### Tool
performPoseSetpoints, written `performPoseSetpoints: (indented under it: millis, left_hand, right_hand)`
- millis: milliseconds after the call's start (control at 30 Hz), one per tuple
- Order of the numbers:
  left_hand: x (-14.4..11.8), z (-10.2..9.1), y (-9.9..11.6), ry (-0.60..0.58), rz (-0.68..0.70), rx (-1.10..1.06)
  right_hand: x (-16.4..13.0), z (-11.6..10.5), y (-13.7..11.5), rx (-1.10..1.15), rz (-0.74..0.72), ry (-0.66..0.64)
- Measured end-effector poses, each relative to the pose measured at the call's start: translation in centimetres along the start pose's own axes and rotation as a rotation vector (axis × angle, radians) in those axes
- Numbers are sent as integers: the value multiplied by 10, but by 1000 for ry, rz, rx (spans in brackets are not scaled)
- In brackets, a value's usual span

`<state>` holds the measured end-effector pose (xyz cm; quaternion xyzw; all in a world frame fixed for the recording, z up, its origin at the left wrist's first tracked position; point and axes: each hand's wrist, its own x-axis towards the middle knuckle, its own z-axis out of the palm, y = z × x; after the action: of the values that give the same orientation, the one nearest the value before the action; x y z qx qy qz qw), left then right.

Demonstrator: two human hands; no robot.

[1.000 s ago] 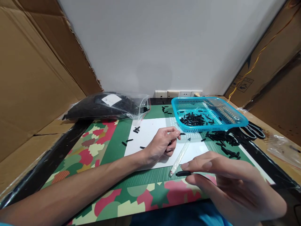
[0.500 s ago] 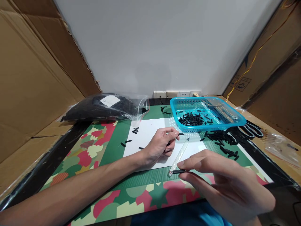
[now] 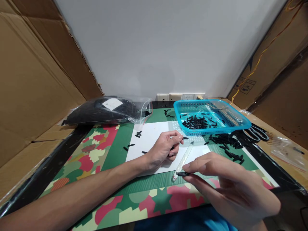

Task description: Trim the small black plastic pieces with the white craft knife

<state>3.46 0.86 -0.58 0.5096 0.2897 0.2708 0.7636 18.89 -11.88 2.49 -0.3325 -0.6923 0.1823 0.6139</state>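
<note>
My left hand (image 3: 166, 144) hovers over a white paper sheet (image 3: 150, 132), pinching a small black tube piece (image 3: 185, 138) between thumb and forefinger. Its other fingers curl around something dark that barely shows. Nearer to me, my right hand (image 3: 223, 179) grips another short black tube (image 3: 182, 174) at its fingertips. Under and beside that hand lies a slim clear-and-white stick (image 3: 184, 159) with a dark pointed tip. Several loose black pieces (image 3: 139, 133) are scattered on the paper's left side.
A blue basket (image 3: 216, 130) holding many black pieces stands at the back right. Beside it are a black pile (image 3: 226, 141) and scissors (image 3: 257, 132). A clear bag (image 3: 96, 112) full of black material lies at the back left. Cardboard walls (image 3: 36, 57) flank the table.
The black tube in my right hand has turned slightly between the fingertips, and its pale end no longer shows. My left hand stays almost where it was.
</note>
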Motion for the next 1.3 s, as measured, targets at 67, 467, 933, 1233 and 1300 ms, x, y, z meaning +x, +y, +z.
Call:
performPoseSetpoints:
  millis: [67,467,933,1233,1300]
  left_hand:
    - [0,0,0,0,2,0]
    - [0,-2,-2,-17,9,28]
    - [-5,2,2,-80,-57,48]
    - [-5,2,2,-89,-63,40]
    - [-4,0,1,-93,-70,30]
  right_hand:
    - [1,1,-1,-16,-5,-1]
    - [-4,-59,31,-616,37,-188]
    - [-3,-19,45,-717,114,-165]
    - [-6,-25,54,-603,177,-106]
    - [-6,-25,55,-616,199,-113]
